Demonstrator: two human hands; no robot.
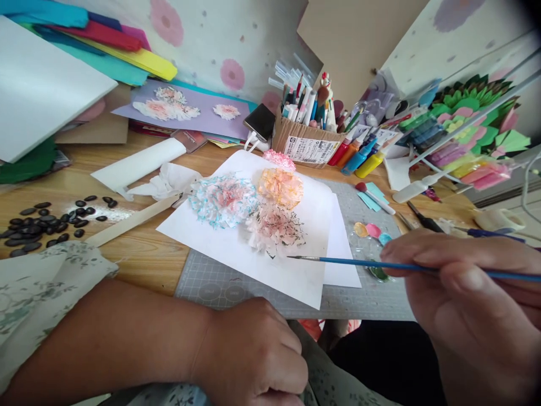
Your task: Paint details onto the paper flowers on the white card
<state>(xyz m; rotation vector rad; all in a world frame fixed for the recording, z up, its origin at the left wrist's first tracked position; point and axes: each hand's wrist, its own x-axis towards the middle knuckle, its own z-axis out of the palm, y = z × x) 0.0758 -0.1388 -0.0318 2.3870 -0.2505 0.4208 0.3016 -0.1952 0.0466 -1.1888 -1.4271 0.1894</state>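
My right hand [469, 282] pinches a thin blue paintbrush [363, 262], its dark tip over the white paper [304, 276], just right of a paper flower with dark-edged petals [276, 228]. On the same sheet lie a blue-edged paper flower [224, 200], an orange-edged one [280, 188] and a pink-edged one [279, 159]. Beside my right hand is a clear paint palette [359, 242] with orange, pink, blue and green paint, partly hidden by the fingers. My left hand [257, 355] is closed in a fist below the desk's front edge; nothing shows in it.
A grey cutting mat [253, 296] lies under the paper. Black pebbles [34, 228] and a pale flat strip [135, 219] are at left. Behind stand a cardboard box of pens [308, 144] and paint bottles [357, 155]. More paper flowers rest on a purple sheet [207, 124].
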